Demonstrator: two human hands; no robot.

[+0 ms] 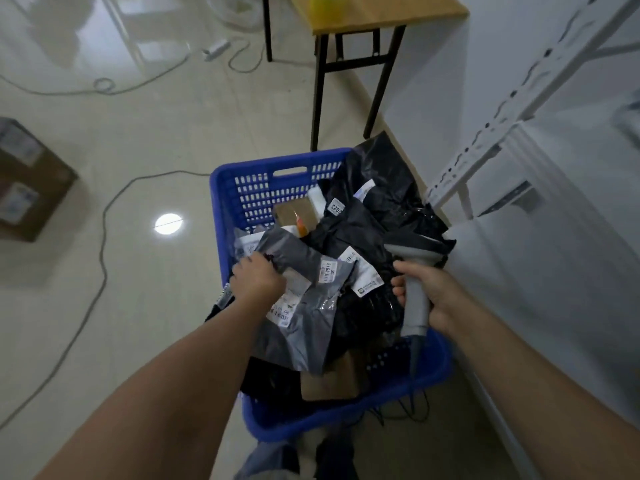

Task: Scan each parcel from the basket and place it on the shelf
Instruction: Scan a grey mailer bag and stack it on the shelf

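Nearest the lens, the left forearm (166,368) ran up from 7 o'clock into the blue basket (221,188). Well off at 9 o'clock a cardboard box (31,181) sat on the floor, a cable (100,258) trailing past it.

The left grip (258,277) was clenched on the upper-left corner of the grey parcel (304,327), fingers curled over its edge. That parcel lay on top of the pile at the centre of the basket, labels up. It was a thin plastic mailer – probably light, limp and slick, likely to sag or slide if held by one corner. A hold along the edge, clear of the white label (287,303), would keep the barcode flat for reading.

Black mailers (360,230) filled the basket toward 1 o'clock. At 3 o'clock the right grip (433,296) was wrapped round the handle of the grey scanner (415,303) – head pointing toward the pile.

The white shelf (485,147) stood just beside the basket at 2 o'clock.
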